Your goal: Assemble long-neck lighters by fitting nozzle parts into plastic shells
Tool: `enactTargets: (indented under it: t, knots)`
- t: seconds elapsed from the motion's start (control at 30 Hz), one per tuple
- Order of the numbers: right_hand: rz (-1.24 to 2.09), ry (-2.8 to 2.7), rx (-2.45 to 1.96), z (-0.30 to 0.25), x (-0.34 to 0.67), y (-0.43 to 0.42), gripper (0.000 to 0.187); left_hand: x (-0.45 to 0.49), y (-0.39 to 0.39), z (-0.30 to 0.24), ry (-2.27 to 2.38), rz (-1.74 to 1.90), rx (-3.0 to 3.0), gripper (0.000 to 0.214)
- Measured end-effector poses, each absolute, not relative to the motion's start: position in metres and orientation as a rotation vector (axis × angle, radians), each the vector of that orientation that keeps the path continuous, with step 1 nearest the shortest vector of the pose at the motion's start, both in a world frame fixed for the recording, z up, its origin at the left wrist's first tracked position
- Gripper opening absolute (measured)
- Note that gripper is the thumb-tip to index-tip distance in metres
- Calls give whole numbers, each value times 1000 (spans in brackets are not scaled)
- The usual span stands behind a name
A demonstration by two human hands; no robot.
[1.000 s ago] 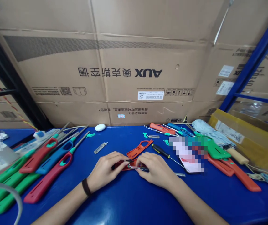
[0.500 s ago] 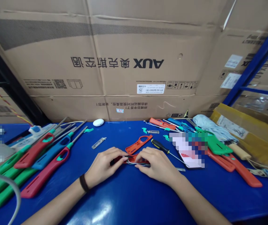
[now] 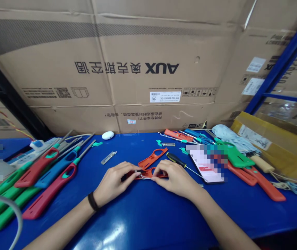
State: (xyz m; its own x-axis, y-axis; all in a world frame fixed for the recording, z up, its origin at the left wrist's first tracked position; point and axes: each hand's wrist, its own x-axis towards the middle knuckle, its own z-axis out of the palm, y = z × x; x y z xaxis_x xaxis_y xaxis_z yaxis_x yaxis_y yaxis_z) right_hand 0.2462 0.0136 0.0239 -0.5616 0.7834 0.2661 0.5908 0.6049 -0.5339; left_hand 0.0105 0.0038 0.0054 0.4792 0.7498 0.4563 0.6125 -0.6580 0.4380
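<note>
We see two hands and two orange shells on or just above one blue table (image 3: 138, 222), and we place things by the one screwdriver (image 3: 176, 160). Left of it and nearer us is the open shell (image 3: 150, 172) in work. Our left hand (image 3: 117, 176) has a narrow grip, holding that shell's left end and one small dark part (image 3: 139, 171). Our right hand (image 3: 174, 177) has a narrow grip too, holding its right end; whether it also pinches the white wire (image 3: 145, 178), we cannot tell. The loose shell (image 3: 151, 159) lies just left of the screwdriver's handle; one phone (image 3: 207, 168) lies to its right. Two clear tanks lie beyond it, one far left (image 3: 109, 158), one near (image 3: 168, 144). Well left of it we count two red lighters (image 3: 51, 194), one blue lighter (image 3: 53, 173) and several green ones.
</note>
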Motion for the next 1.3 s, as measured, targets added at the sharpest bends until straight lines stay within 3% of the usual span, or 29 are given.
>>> enactTargets:
  t: [0.63, 0.83, 1.3]
  knots:
    - [619, -2234, -1105, 29, 252, 13, 3, 12, 4, 7, 1184, 892, 2528, 18]
    - [658, -2165, -994, 27, 244, 11, 11, 14, 3, 7, 1129, 930, 2549, 18]
    - [447, -2274, -919, 16, 233, 15, 5, 18, -1, 7, 1097, 1005, 2499, 17]
